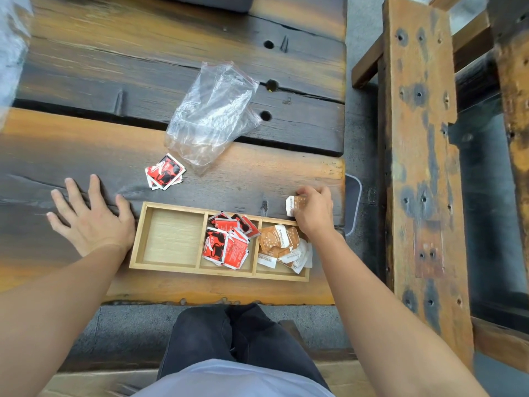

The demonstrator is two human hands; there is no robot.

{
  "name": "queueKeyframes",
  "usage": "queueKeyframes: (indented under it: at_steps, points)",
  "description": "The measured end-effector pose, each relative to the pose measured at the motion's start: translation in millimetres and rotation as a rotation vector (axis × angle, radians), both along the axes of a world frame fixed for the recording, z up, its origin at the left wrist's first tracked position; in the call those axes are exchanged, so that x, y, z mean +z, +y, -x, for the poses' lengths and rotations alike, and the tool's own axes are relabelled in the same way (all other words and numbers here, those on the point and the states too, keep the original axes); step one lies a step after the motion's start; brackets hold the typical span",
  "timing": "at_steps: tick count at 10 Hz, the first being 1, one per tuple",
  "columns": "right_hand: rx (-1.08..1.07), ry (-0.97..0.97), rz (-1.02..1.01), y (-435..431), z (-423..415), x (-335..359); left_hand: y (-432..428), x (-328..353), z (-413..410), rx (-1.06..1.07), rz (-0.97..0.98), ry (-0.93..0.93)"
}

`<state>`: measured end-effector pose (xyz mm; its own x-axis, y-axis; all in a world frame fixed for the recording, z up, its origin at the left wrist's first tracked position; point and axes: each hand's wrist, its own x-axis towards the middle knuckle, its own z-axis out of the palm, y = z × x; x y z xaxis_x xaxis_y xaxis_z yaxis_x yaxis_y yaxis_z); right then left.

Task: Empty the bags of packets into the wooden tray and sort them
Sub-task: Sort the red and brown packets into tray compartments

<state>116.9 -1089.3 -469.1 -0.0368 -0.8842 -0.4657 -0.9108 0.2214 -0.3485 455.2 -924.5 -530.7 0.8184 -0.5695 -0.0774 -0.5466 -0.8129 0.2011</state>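
A wooden tray [171, 270] with three compartments lies near the table's front edge. Its left compartment is bare, the middle one holds several red packets [227, 242], and the right one holds several brown and white packets [282, 246]. My right hand [313, 213] is just beyond the tray's right far corner, fingers closed on a brown and white packet [292, 205]. My left hand [91, 216] lies flat on the table left of the tray, fingers spread, holding nothing. A small stack of red packets [164, 171] sits on the table behind the tray, beside an empty clear plastic bag [211, 110].
The table [71, 150] is made of dark, worn planks with gaps and holes. A grey container's edge [352, 204] shows past the table's right edge. Heavy wooden beams [423, 156] stand to the right. Something blurred and clear [11, 41] is at the far left.
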Motion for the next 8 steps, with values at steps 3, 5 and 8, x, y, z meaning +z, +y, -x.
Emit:
queueKeyframes:
  at_steps: [3, 5, 8]
  points:
    - [-0.182, -0.305, 0.003, 1, 2, 26, 1, -1, -1, -0.003, 0.002, -0.005]
    - [-0.055, -0.381, -0.151, 23, 15, 61, 1, -1, 0, -0.005, 0.019, 0.005]
    - [0.172, -0.265, -0.260, 62, 24, 64, 2, -2, 2, -0.004, 0.048, -0.029]
